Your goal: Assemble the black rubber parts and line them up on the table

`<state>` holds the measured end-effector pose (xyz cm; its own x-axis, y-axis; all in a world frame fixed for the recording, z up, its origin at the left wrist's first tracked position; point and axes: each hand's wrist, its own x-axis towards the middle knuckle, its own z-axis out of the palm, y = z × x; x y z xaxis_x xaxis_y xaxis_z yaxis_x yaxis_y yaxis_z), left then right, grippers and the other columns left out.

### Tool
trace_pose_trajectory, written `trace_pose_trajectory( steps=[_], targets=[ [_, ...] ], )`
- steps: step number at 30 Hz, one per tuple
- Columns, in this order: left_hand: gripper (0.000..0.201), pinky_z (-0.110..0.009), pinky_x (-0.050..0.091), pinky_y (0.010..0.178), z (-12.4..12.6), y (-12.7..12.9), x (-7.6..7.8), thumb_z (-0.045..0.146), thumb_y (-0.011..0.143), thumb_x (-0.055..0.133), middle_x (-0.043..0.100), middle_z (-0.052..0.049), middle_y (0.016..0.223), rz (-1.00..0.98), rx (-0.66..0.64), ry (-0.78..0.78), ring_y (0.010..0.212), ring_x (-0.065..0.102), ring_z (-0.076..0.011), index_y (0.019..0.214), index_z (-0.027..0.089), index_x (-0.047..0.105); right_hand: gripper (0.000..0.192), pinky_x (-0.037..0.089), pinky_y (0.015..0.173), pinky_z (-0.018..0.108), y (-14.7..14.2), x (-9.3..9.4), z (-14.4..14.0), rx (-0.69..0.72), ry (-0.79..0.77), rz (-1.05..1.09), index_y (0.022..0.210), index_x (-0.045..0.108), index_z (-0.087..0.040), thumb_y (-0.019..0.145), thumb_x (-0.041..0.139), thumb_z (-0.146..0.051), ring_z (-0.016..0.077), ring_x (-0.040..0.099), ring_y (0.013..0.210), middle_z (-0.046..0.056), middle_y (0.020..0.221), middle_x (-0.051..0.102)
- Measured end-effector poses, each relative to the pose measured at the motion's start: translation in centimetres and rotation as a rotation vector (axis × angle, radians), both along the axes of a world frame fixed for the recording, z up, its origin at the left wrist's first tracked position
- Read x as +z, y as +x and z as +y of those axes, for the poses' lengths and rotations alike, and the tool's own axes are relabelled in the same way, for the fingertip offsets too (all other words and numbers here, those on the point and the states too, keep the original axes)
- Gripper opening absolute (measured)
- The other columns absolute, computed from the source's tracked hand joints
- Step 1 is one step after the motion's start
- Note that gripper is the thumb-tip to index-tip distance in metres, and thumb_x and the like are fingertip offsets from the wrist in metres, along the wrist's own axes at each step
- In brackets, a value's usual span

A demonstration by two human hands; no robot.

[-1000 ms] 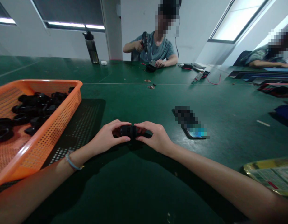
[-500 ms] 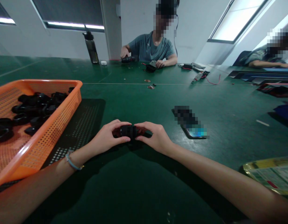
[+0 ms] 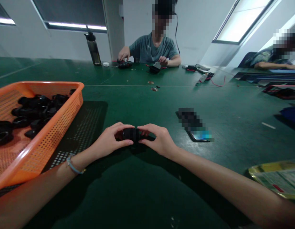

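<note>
Between my two hands, close above the green table (image 3: 147, 178), is a black cylindrical part (image 3: 131, 135) lying sideways with a ribbed ring near its right end. My left hand (image 3: 116, 136) wraps thumb and fingers round its left side. From the right, my right hand (image 3: 155, 136) grips the other end with thumb and fingertips. Its far side is covered by the fingers, so its exact kind does not show. To the left, several similar black parts (image 3: 35, 109) lie heaped in an orange perforated basket (image 3: 66, 124).
A phone (image 3: 194, 125) lies right of my hands, and a yellow-green packet (image 3: 276, 178) sits at the right edge. Across the table a person (image 3: 152, 47) handles dark objects near a bottle (image 3: 93, 49). Flat dark items (image 3: 264, 78) are stacked at far right.
My hands and the black part stay almost in place. The person opposite has shifted left, moved the dark tool slightly left and lifted the other hand.
</note>
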<state>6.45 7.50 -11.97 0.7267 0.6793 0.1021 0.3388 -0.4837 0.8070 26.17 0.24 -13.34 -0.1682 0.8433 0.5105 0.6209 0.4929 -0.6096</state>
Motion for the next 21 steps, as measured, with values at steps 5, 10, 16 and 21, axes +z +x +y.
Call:
trace_pose_trajectory(
  steps=[5, 10, 16, 21],
  targets=[
    [0.044, -0.036, 0.050, 0.076, -0.01, -0.03, -0.06, 0.042, 0.070, 0.066, 0.054, -0.002, 0.092, -0.017, -0.007, -0.009, 0.084, 0.059, -0.0202, 0.108, 0.022, 0.061, 0.032, 0.054, 0.070, 0.027, -0.15, 0.21, -0.07, 0.000, -0.022, 0.014, 0.099, 0.063, -0.015, 0.068, 0.069, -0.009, 0.0134, 0.065, 0.075, 0.004, 0.089, 0.070],
    [0.043, -0.036, 0.051, 0.075, 0.03, -0.04, -0.02, 0.042, 0.070, 0.065, 0.054, -0.002, 0.092, -0.007, -0.007, 0.000, 0.083, 0.059, -0.0201, 0.108, 0.022, 0.061, 0.031, 0.054, 0.071, 0.027, -0.11, 0.25, -0.12, 0.013, -0.040, 0.006, 0.099, 0.063, -0.016, 0.070, 0.068, -0.009, 0.0134, 0.065, 0.076, 0.003, 0.090, 0.070],
    [0.044, -0.036, 0.051, 0.075, 0.02, -0.06, -0.05, 0.042, 0.069, 0.066, 0.054, -0.002, 0.093, -0.020, -0.006, -0.016, 0.083, 0.059, -0.0205, 0.108, 0.021, 0.061, 0.031, 0.054, 0.071, 0.028, -0.05, 0.23, -0.15, 0.019, -0.048, 0.013, 0.101, 0.063, -0.018, 0.071, 0.068, -0.010, 0.0136, 0.065, 0.076, 0.003, 0.091, 0.070],
    [0.045, -0.037, 0.050, 0.076, 0.09, -0.16, -0.11, 0.043, 0.070, 0.065, 0.054, -0.003, 0.094, -0.005, -0.005, -0.012, 0.084, 0.059, -0.0211, 0.109, 0.021, 0.060, 0.032, 0.054, 0.071, 0.028, -0.08, 0.35, -0.11, 0.025, -0.044, 0.009, 0.101, 0.064, -0.015, 0.070, 0.069, -0.009, 0.0138, 0.065, 0.077, 0.005, 0.091, 0.070]
  ],
)
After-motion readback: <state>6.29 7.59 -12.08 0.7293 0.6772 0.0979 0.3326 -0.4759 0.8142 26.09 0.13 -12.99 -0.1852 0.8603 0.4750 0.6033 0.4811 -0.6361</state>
